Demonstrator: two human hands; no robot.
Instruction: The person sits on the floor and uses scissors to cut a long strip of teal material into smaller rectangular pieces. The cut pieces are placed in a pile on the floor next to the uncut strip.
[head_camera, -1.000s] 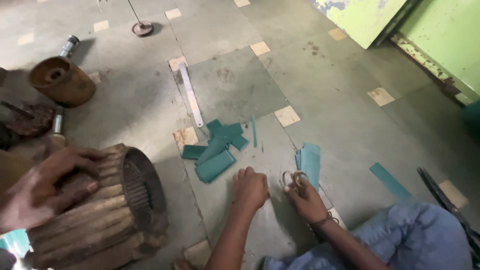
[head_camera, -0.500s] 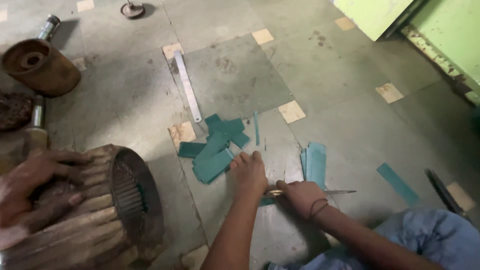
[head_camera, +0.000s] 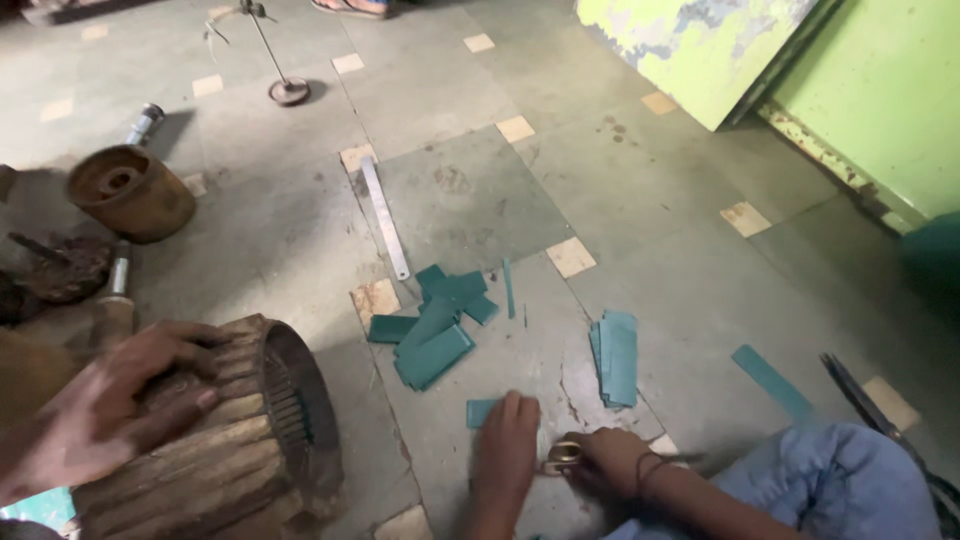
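Tiled floor (head_camera: 700, 270) with teal strips (head_camera: 432, 330), steel ruler (head_camera: 384, 215), ribbed motor housing (head_camera: 240, 450).

no packages, no labels, no signs, no screens

Bare floor (head_camera: 640, 200) open ahead, up to green panels (head_camera: 860, 90). Nearer in: steel ruler (head_camera: 385, 217), heap of teal strips (head_camera: 435, 325), neat teal stack (head_camera: 615, 358) w/ a clear lane between. Left blocked by ribbed motor shell (head_camera: 225, 440) & rusty pot (head_camera: 130, 192).
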